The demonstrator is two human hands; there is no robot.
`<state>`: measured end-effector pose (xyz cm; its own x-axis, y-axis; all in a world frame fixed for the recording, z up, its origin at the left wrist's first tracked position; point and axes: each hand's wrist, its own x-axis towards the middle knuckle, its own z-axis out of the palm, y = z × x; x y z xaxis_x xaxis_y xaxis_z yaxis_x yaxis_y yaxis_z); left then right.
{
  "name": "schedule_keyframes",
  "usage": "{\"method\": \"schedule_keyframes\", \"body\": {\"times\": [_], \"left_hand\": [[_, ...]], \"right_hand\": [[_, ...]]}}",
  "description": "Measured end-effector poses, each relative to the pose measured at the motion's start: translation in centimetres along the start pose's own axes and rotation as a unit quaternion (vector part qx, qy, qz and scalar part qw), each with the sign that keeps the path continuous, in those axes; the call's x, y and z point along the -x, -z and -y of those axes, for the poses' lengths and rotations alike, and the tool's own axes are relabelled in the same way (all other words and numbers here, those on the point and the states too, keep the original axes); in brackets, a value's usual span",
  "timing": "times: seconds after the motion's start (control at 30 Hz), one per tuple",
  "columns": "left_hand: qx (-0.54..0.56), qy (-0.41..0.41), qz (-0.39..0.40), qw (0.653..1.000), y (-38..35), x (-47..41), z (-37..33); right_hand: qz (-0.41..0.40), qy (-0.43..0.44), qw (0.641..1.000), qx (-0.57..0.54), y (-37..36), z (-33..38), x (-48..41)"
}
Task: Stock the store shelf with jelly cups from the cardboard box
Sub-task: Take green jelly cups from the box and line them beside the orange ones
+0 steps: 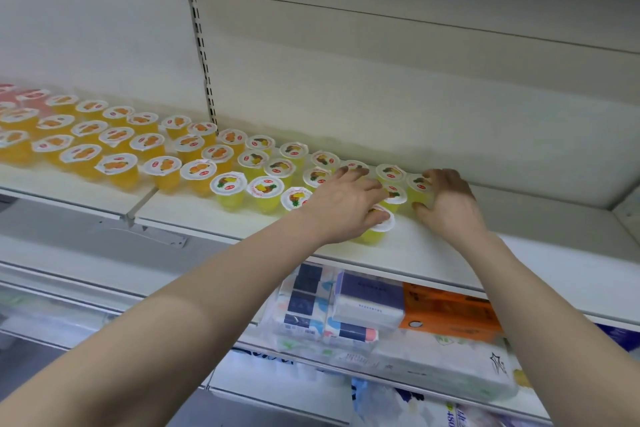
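Reaching up onto the shelf (554, 246), you have both hands at the right end of the pineapple jelly cups (265, 189). Your left hand (346, 201) lies spread and flat, its fingers (375, 215) resting on the lid of the front cup (382, 225) without gripping it. Your right hand (448, 206) curls round the end cup (419, 185), thumb in front, fingers behind. The rows run left to right along the shelf, and the bare stretch lies right of your right hand, so that hand looks nearer for the next placement. Fourteen pineapple cups show, with perhaps more under your left hand. About twenty orange jelly cups (116, 163) sit to their left, and three red jelly cups (33, 94) at the far edge. The cardboard box is out of view.
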<state>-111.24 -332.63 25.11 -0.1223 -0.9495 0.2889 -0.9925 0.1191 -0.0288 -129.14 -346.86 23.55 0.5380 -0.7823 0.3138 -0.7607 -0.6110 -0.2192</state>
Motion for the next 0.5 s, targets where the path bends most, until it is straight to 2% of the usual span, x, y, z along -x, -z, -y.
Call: {"method": "schedule_keyframes", "body": {"times": [0.13, 0.33, 0.5], "left_hand": [[0.014, 0.034, -0.056, 0.998, 1.3, 1.6, 1.2], [-0.039, 0.079, -0.131, 0.987, 3.5, 6.6, 4.6], [-0.073, 0.123, -0.125, 0.982, 5.3, 13.7, 8.1]], "right_hand": [[-0.010, 0.054, 0.997, 0.050, 2.3, 1.0, 0.4], [-0.070, 0.169, 0.981, 0.063, 3.7, 6.0, 2.0], [-0.070, 0.266, 0.960, 0.045, 2.8, 13.3, 3.4]]}}
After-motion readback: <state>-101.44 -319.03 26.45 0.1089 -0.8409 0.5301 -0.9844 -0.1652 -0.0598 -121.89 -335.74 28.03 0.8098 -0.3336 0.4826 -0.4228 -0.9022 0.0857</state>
